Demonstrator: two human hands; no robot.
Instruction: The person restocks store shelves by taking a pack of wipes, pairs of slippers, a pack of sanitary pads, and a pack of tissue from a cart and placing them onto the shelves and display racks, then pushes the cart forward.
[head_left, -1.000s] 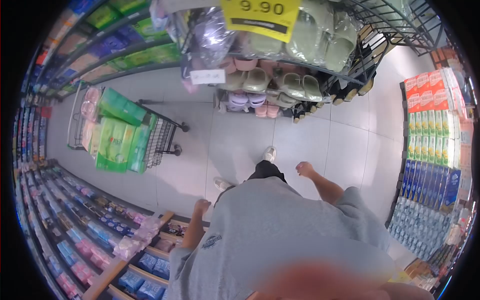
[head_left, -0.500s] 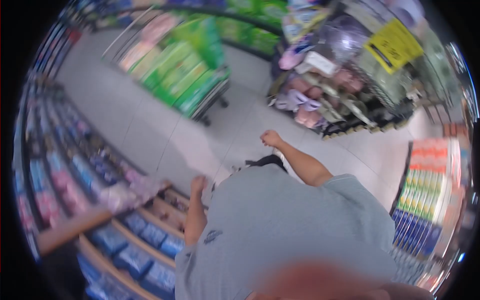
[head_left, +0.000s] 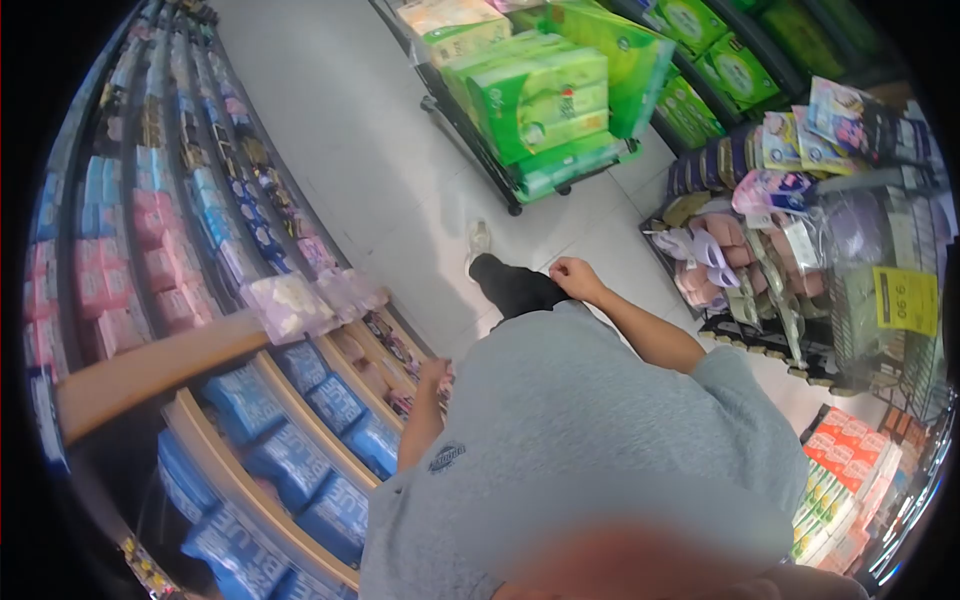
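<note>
My right hand is in front of my body at the right, over my dark trouser leg, with its fingers curled together; whether anything is in it is too small to tell. At the lower left, my left hand hangs beside the wooden shelf edge, its fingers blurred and partly hidden. Ahead stands a shopping cart loaded with green tissue packs. Neither hand touches the cart.
Shelves of pink and blue packs curve along the left. Blue bags fill wooden-edged shelves at the lower left. A slipper rack with a yellow price tag stands at the right, above stacked red and white boxes.
My view has turned left. The cart now appears nearer and ahead, and the slipper rack has shifted to the right. My feet have changed position.
</note>
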